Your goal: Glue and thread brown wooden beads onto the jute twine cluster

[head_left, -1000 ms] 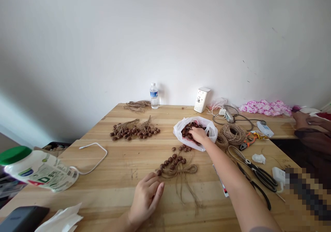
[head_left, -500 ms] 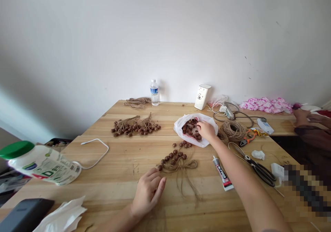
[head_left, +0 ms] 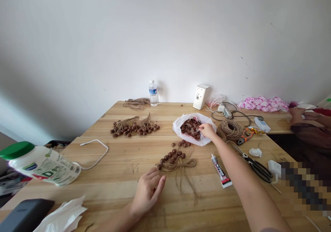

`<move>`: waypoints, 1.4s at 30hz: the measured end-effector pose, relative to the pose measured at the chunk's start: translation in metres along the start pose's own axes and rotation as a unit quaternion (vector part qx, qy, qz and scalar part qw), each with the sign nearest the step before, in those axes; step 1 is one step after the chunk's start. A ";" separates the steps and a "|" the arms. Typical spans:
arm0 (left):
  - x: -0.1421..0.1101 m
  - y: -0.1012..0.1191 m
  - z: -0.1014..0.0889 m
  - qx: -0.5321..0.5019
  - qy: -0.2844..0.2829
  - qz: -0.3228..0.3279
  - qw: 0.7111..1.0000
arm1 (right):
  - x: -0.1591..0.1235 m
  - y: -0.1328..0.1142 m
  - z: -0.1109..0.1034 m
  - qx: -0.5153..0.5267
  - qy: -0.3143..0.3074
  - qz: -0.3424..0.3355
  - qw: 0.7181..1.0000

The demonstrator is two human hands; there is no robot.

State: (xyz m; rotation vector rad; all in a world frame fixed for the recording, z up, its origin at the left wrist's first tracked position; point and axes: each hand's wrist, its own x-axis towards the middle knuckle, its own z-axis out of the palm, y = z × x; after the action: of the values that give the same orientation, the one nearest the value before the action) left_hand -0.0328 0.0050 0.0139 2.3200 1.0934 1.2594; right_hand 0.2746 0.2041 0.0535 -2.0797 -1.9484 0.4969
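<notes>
The two hands are well apart from each other. The left hand (head_left: 148, 191) rests on the worktop (head_left: 113, 187) with its fingers loosely curled; I cannot tell whether something is under them. Just beyond its fingertips lies a string of brown beads (head_left: 171, 158), and its looped twine (head_left: 190, 163) spreads to the right of this hand. The right hand (head_left: 207, 131) reaches over the rim of a white plastic bag (head_left: 177, 125), its thumb and fingers drawn together at the brown beads inside (head_left: 190, 125); I cannot tell whether it pinches one. To the right of this hand there are a coil of twine (head_left: 231, 129) and orange-handled pliers (head_left: 244, 137). A glue tube (head_left: 221, 171) lies between the two forearms, near the right one. Farther away than the left hand, two bead bunches (head_left: 134, 128) lie side by side.
</notes>
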 end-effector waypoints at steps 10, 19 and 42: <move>-0.001 0.005 0.002 -0.153 -0.045 -0.122 0.980 | -0.067 -0.042 -0.008 0.107 0.036 -0.163 0.980; -0.003 0.015 0.022 -0.556 -0.148 -0.331 0.748 | -0.200 -0.078 0.046 0.106 -0.049 -0.456 0.882; 0.004 0.020 0.012 -0.610 -0.081 -0.422 0.666 | -0.199 -0.066 0.060 0.400 -0.201 -0.229 0.865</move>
State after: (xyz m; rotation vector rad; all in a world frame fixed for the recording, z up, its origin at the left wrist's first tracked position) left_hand -0.0127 -0.0045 0.0203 0.6955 0.6719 0.8511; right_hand 0.1801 0.0082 0.0408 -1.0103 -1.8549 1.4067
